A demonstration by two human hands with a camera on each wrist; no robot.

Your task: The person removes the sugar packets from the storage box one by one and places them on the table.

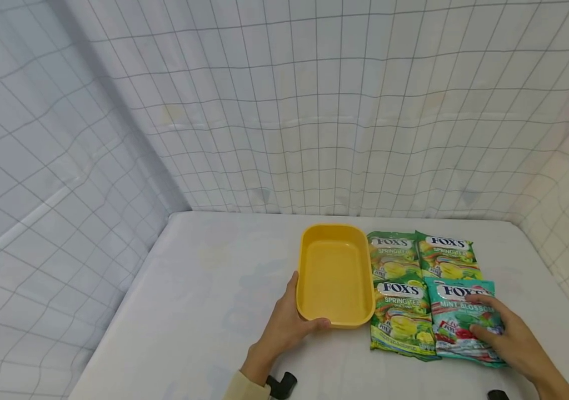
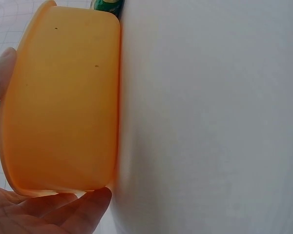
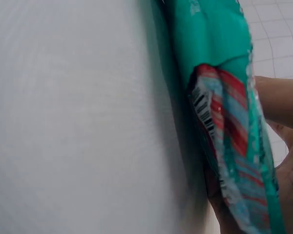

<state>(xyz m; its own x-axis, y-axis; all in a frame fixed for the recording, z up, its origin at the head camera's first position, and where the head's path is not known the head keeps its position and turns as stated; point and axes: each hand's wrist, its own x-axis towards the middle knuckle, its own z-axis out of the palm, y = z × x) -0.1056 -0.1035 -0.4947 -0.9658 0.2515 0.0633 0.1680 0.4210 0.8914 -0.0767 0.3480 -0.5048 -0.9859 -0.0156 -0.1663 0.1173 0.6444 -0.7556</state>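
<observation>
A yellow plastic tub (image 1: 334,324) lies on the white table, and nothing is inside it. My left hand (image 1: 288,319) grips its near left corner, thumb along the near rim and fingers on the left side. The left wrist view shows the tub's outer wall (image 2: 68,107) between thumb and fingers. To the right, a teal Fox's Mint Blossom candy bag (image 1: 457,328) lies face up. My right hand (image 1: 517,339) holds this bag at its right side, with two fingertips on its printed front. Up close, the bag's crimped edge (image 3: 234,126) stands beside the hand.
Three green Fox's Spring Tea candy bags lie against the tub and the teal bag: one at back left (image 1: 393,253), one at back right (image 1: 449,258), one in front (image 1: 404,319). White gridded cloth (image 1: 314,111) hangs behind and along both sides of the table.
</observation>
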